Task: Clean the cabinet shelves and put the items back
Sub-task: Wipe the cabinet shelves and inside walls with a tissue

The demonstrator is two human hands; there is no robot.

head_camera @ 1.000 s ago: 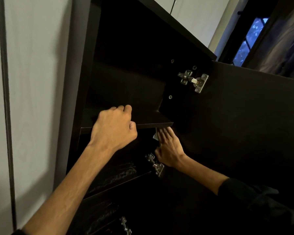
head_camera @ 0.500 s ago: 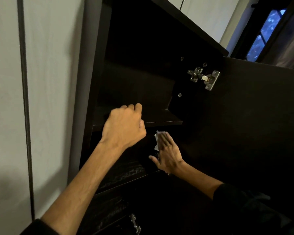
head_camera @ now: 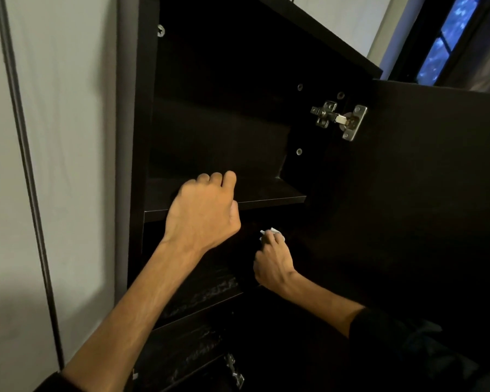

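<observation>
Dark brown board made up the whole cabinet, which stood against a pale wall on the left with its door swung open to the right. A metal hinge joined the door to the right side panel near the top. The upper shelf ran straight across, its front edge thin and square, and the compartment above it was bare and deep in shadow, with open room back to the rear panel. Below that shelf the space was narrower and darker; a lower shelf showed faint pale streaks on its surface, and another hinge glinted near the bottom. At the far upper right, a window showed blue. No writing or label could be read anywhere.

A left hand reached up from the near left, arm extended, knuckles toward the camera, fingers curled over the front edge of the upper shelf and thumb tucked under it, gripping the board. A right hand came in from the near right, dark sleeve pushed back on the forearm, wrist bent, fingers bunched closed around a small white cloth whose crumpled tip stuck out past the fingertips. That cloth was held in the compartment just beneath the upper shelf, right of the left hand and apart from it; whether it touched any surface could not be told.
</observation>
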